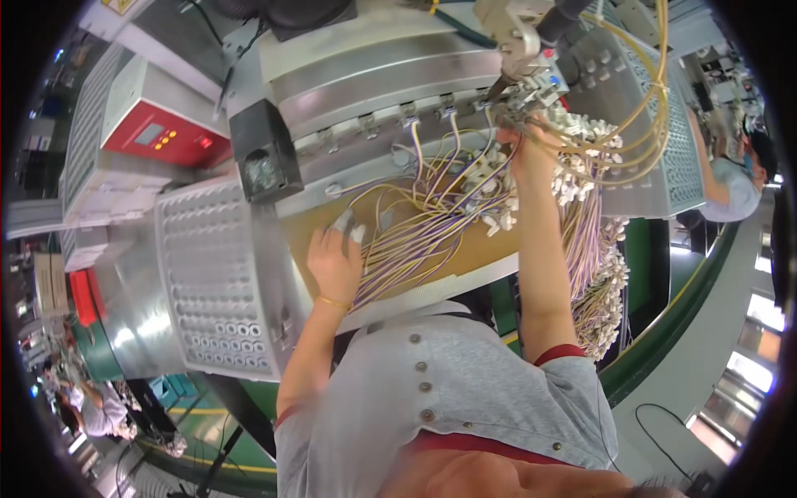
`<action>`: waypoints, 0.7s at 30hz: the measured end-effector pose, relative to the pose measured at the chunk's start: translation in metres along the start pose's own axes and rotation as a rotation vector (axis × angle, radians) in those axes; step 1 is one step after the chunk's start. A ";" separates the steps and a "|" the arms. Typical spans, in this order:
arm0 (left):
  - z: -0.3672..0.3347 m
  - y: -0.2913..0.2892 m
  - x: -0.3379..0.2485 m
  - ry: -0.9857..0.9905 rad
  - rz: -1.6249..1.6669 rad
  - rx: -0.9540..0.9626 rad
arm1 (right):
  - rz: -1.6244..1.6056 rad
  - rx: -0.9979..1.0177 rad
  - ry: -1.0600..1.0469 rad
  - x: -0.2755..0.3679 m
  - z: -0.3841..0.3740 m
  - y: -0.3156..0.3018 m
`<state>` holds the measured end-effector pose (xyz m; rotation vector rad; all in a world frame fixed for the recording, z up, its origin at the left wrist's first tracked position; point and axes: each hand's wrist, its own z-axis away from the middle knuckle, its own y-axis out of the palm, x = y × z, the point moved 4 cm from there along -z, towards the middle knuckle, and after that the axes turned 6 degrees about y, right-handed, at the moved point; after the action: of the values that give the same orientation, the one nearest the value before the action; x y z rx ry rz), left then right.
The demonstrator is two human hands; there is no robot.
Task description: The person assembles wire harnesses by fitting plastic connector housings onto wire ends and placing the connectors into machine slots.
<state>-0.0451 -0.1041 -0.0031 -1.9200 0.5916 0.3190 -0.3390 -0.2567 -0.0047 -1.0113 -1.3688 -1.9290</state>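
My left hand (334, 259) rests at the left end of a bundle of yellow, white and purple wires (407, 241) on a brown work surface. Its fingers are partly stretched and apart, with pale grey-white pieces at the tips; whether these are finger covers or connectors I cannot tell. My right hand (532, 148) reaches up beneath the metal machine head (519, 50), its fingers pinched together beside the wires. What it grips is too small to make out. White connectors (490, 178) cluster beside the right wrist. Several wires run up to small clamps (408, 114) along the metal rail.
Many wires with white connectors (585, 199) hang off the right side. Looped yellowish tubes (656, 100) arch nearby. At left stand a black box (264, 149), a red-fronted control unit (158, 131) and a perforated metal panel (214, 282). Another person (730, 187) works at far right.
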 end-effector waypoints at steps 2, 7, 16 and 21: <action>-0.004 -0.006 -0.003 -0.032 0.032 -0.025 | 0.073 0.045 -0.005 0.009 0.002 0.015; 0.002 -0.004 -0.020 0.026 0.041 0.092 | 0.077 -0.031 -0.014 -0.003 0.008 0.002; 0.008 -0.008 -0.021 0.095 -0.008 0.134 | 0.397 0.048 0.046 0.008 -0.003 0.006; 0.026 -0.022 -0.007 0.218 -0.054 0.296 | 1.093 0.027 -0.393 0.045 0.069 0.008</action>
<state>-0.0384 -0.0712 0.0065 -1.6910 0.6874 -0.0146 -0.3397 -0.1952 0.0500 -1.7028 -0.7041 -0.9128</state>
